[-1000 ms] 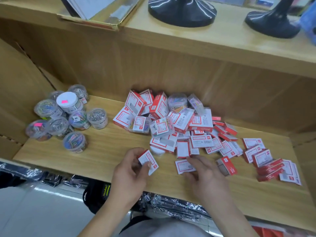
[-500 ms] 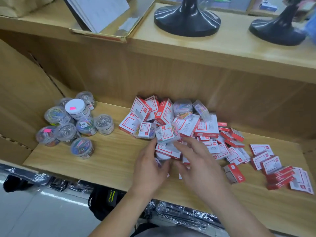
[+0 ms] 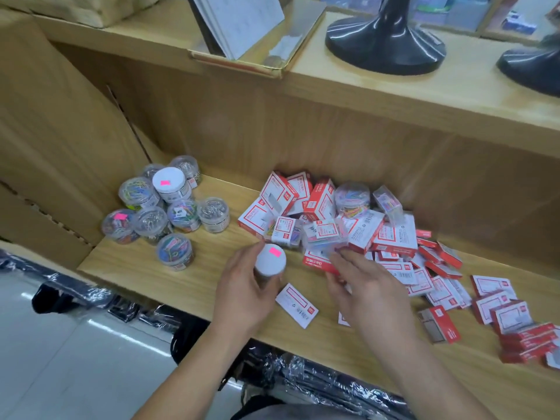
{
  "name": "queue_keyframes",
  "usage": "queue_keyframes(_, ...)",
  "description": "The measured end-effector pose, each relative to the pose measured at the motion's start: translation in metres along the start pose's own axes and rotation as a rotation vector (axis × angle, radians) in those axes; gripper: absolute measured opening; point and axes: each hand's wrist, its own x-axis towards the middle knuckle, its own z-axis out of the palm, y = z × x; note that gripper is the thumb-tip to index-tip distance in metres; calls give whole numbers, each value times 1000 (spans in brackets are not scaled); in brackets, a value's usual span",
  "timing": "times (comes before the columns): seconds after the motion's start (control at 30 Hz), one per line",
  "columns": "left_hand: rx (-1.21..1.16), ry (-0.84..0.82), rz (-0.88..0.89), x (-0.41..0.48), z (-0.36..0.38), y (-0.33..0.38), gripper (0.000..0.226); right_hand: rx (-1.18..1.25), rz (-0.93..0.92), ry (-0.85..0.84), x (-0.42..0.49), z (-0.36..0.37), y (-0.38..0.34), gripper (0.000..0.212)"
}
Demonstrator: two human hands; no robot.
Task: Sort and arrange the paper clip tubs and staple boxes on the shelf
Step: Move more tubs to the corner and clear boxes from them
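Note:
On the wooden shelf (image 3: pixel 169 277), several round clear paper clip tubs (image 3: pixel 181 213) stand grouped at the left. A jumbled pile of red-and-white staple boxes (image 3: pixel 391 237) fills the middle and right, with one round tub (image 3: pixel 353 197) and small clear clip boxes (image 3: pixel 325 234) mixed in. My left hand (image 3: pixel 245 295) grips a white-lidded tub with a pink sticker (image 3: pixel 270 260), just in front of the pile's left end. My right hand (image 3: pixel 366 289) reaches into the pile's front edge, fingertips touching a clear clip box and a red staple box (image 3: pixel 318 263). One flat staple box (image 3: pixel 297 304) lies between my hands.
A neater stack of staple boxes (image 3: pixel 527 341) sits at the far right. Above, the upper shelf (image 3: pixel 378 86) carries two black stands (image 3: pixel 385 40) and a gold tray with white cards (image 3: pixel 242 28). Plastic-wrapped goods (image 3: pixel 303 377) lie below the shelf front. A cardboard wall (image 3: pixel 60 131) closes the left side.
My left hand dropped the flat staple box it held, went into the pile and came out gripping the white-lidded tub. My right hand stayed at the pile's front edge. The view shifted closer.

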Motion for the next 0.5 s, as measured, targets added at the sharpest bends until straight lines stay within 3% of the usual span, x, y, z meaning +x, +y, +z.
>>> queue_keyframes(0.1, 1, 56, 23, -2, -5, 14, 56, 127, -8, 16, 2, -18, -5, 24)
queue_keyframes(0.23, -36, 44, 92, -1, -5, 55, 58, 317, 103, 17, -1, -51, -5, 27)
queue_keyframes(0.37, -84, -109, 169, 0, 25, 94, 55, 338, 262, 188, -13, -92, 25, 20)
queue_keyframes(0.5, -109, -333, 253, -4, 78, 126, 58, 166, 428, 284, -42, -133, 87, 16)
